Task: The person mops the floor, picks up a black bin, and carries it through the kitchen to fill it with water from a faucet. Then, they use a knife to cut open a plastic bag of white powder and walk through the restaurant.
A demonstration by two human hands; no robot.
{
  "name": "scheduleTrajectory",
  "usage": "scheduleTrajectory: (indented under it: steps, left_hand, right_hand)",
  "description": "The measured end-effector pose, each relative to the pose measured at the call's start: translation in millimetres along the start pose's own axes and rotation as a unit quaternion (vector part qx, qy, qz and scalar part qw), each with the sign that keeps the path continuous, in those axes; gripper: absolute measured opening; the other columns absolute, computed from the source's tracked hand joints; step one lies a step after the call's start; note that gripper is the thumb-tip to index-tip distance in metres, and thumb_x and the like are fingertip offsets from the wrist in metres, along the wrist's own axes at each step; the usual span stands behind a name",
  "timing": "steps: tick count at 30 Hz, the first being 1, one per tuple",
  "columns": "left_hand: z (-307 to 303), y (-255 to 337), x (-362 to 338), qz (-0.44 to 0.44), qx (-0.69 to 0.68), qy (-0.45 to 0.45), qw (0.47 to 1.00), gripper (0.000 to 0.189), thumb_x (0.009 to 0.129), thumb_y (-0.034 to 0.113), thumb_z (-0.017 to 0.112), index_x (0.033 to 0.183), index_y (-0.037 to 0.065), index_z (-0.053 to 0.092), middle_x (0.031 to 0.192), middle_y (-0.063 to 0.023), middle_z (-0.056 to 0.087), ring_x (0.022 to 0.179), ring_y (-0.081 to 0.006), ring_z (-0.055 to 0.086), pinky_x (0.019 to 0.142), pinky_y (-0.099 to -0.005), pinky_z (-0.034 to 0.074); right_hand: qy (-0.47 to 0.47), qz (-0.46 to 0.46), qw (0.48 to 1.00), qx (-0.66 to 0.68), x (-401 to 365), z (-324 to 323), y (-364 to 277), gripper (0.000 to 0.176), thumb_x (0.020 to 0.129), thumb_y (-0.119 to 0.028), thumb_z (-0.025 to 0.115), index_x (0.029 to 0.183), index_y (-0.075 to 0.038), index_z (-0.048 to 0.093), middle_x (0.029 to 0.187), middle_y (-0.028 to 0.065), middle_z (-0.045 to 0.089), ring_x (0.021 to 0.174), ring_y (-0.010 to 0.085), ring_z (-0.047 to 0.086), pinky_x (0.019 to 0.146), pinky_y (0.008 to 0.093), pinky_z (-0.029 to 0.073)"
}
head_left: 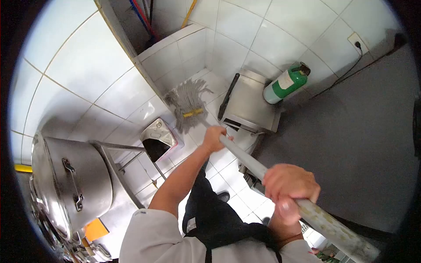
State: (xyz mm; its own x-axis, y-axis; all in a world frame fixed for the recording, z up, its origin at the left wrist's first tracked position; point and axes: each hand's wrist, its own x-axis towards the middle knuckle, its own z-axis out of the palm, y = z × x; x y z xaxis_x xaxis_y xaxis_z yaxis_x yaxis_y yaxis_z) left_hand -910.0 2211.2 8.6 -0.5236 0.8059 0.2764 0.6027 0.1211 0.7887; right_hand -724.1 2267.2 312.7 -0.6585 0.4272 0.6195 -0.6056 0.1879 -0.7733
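A string mop spans the view, its grey, frayed head (186,98) spread on the white tiled floor in the corner. A yellow clamp (193,113) joins the strands to a long pale handle (245,160). My left hand (214,139) is closed round the handle's lower part, nearer the mop head. Higher up, close to my body, my right hand (291,188) grips the same handle with its thumb wrapped over. The handle's worn, flaking end (346,234) sticks out past it at the lower right.
Left of the mop stands an open metal can (158,139) beside a metal rack (118,175) bearing a big steel pot (79,175). To the right are a stainless steel box (247,98), a green and white cylinder (286,83) and a large dark grey surface (346,149).
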Motion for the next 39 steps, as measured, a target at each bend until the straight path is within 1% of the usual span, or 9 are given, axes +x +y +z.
scheduleTrajectory:
  steps: [3, 7, 12, 14, 19, 22, 28, 32, 39]
  left_hand:
    - [15.7, 22.0, -5.2, 0.028, -0.06, 0.008, 0.998, 0.037, 0.066, 0.033, 0.076, 0.054, 0.008, 0.051, 0.052, -0.0133, 0.051, 0.055, -0.036, 0.056, 0.054, -0.0438, 0.043]
    - [33.4, -3.1, 17.6, 0.093, -0.058, 0.061, 0.992, 0.033, 0.066, 0.03, 0.075, 0.057, 0.008, 0.052, 0.053, -0.0124, 0.052, 0.054, -0.0349, 0.056, 0.052, -0.0426, 0.043]
    - [52.5, -76.7, 92.3, 0.161, -0.026, -0.028, 0.986, 0.025, 0.065, 0.026, 0.075, 0.067, 0.009, 0.057, 0.069, -0.0129, 0.059, 0.074, -0.0353, 0.061, 0.066, -0.043, 0.045]
    - [48.6, -108.0, 128.3, 0.099, -0.012, -0.105, 0.989, 0.019, 0.066, 0.021, 0.073, 0.074, 0.01, 0.059, 0.078, -0.0131, 0.062, 0.087, -0.0357, 0.061, 0.074, -0.0432, 0.045]
    - [22.2, -128.7, 144.2, -0.013, 0.166, -0.054, 0.985, 0.024, 0.066, 0.016, 0.073, 0.085, 0.012, 0.059, 0.092, -0.0125, 0.062, 0.094, -0.0351, 0.058, 0.078, -0.0438, 0.046]
    - [24.8, -115.9, 116.1, 0.0, 0.084, -0.02, 0.996, 0.023, 0.067, 0.017, 0.075, 0.084, 0.013, 0.059, 0.089, -0.0123, 0.062, 0.094, -0.0355, 0.059, 0.078, -0.0449, 0.046]
    - [39.4, -73.8, 12.7, -0.001, 0.032, 0.08, 0.996, 0.028, 0.066, 0.023, 0.079, 0.078, 0.011, 0.057, 0.084, -0.0129, 0.061, 0.084, -0.0346, 0.059, 0.073, -0.044, 0.046]
    - [19.4, 6.8, -49.4, -0.051, 0.036, 0.009, 0.998, 0.035, 0.066, 0.03, 0.082, 0.071, 0.006, 0.057, 0.07, -0.0146, 0.059, 0.07, -0.0364, 0.059, 0.066, -0.0448, 0.046]
    - [23.4, 67.7, -129.4, -0.021, 0.031, -0.109, 0.993, 0.041, 0.065, 0.026, 0.084, 0.06, 0.005, 0.05, 0.056, -0.0082, 0.05, 0.053, -0.0209, 0.048, 0.052, -0.0365, 0.04]
  right_hand:
    - [0.004, 0.044, 0.999, 0.03, 3.1, -4.6, -34.0, 0.021, 0.081, -0.01, 0.068, 0.067, -0.001, 0.055, 0.056, 0.0062, 0.058, 0.051, 0.0228, 0.059, 0.051, 0.0387, 0.051]
    - [0.121, 0.004, 0.993, -0.002, -4.1, 8.1, -11.7, 0.018, 0.083, -0.009, 0.066, 0.07, -0.001, 0.056, 0.056, 0.0065, 0.056, 0.046, 0.0219, 0.055, 0.048, 0.038, 0.049]
    - [0.184, -0.042, 0.979, -0.078, -11.0, 5.1, 64.7, 0.025, 0.093, -0.019, 0.055, 0.075, -0.009, 0.042, 0.053, 0.0018, 0.042, 0.047, 0.014, 0.04, 0.05, 0.0337, 0.039]
    - [0.157, -0.041, 0.977, -0.14, -3.7, -1.0, 104.4, 0.024, 0.094, -0.017, 0.053, 0.075, -0.009, 0.041, 0.055, 0.0028, 0.042, 0.051, 0.0139, 0.041, 0.053, 0.0353, 0.041]
    - [0.165, -0.057, 0.978, -0.115, -11.2, 16.1, 177.9, 0.022, 0.089, -0.008, 0.053, 0.068, -0.002, 0.047, 0.059, 0.0077, 0.052, 0.052, 0.0187, 0.052, 0.061, 0.0405, 0.053]
    - [0.132, -0.056, 0.978, -0.149, -20.3, 16.2, 153.5, 0.022, 0.09, -0.015, 0.053, 0.074, -0.003, 0.046, 0.057, 0.0049, 0.048, 0.048, 0.0149, 0.043, 0.058, 0.0371, 0.045]
    - [0.054, 0.016, 0.989, -0.136, -50.4, 12.0, 42.5, 0.026, 0.091, -0.017, 0.054, 0.071, -0.001, 0.048, 0.058, 0.0061, 0.049, 0.05, 0.0173, 0.047, 0.059, 0.0372, 0.046]
    - [0.015, 0.075, 0.991, -0.107, -82.0, 4.2, -28.0, 0.028, 0.09, -0.021, 0.06, 0.071, -0.002, 0.051, 0.058, 0.0065, 0.049, 0.052, 0.019, 0.048, 0.059, 0.036, 0.046]
    - [0.047, 0.076, 0.994, -0.063, -140.5, 3.1, -102.5, 0.026, 0.085, -0.019, 0.063, 0.07, -0.001, 0.052, 0.058, 0.0086, 0.051, 0.052, 0.0242, 0.051, 0.053, 0.0353, 0.043]
